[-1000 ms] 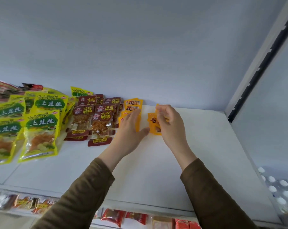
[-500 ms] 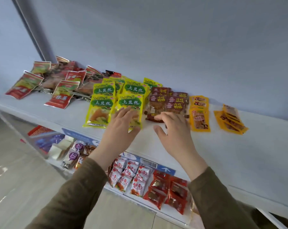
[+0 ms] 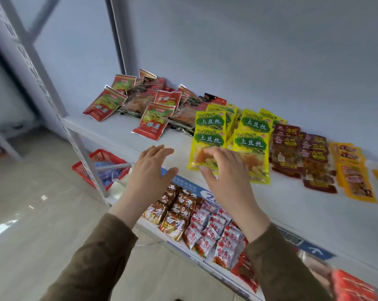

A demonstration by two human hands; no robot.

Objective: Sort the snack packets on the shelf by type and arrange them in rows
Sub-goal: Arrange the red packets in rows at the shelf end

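Note:
On the white shelf (image 3: pixel 303 205) lie snack packets in groups. A loose pile of red packets (image 3: pixel 153 120) sits at the far left. Yellow-green packets (image 3: pixel 251 135) lie in two rows in the middle. Dark maroon packets (image 3: pixel 292 148) come after them, then orange packets (image 3: pixel 353 177) at the right. My left hand (image 3: pixel 150 177) hovers with straight fingers over the shelf's front edge, holding nothing. My right hand (image 3: pixel 225 170) is over the lower end of the front yellow-green packet (image 3: pixel 207 148), fingers bent down onto it, holding nothing.
A lower shelf (image 3: pixel 205 233) holds rows of small red and white snack packets. A red basket (image 3: pixel 101 168) stands on the floor at the left behind the grey shelf upright (image 3: pixel 53 94). The blue-grey back wall rises behind the packets.
The view has swung left from the orange packets to the yellow-green and red ones. Both hands moved left along the shelf; the right hand let go of an orange packet.

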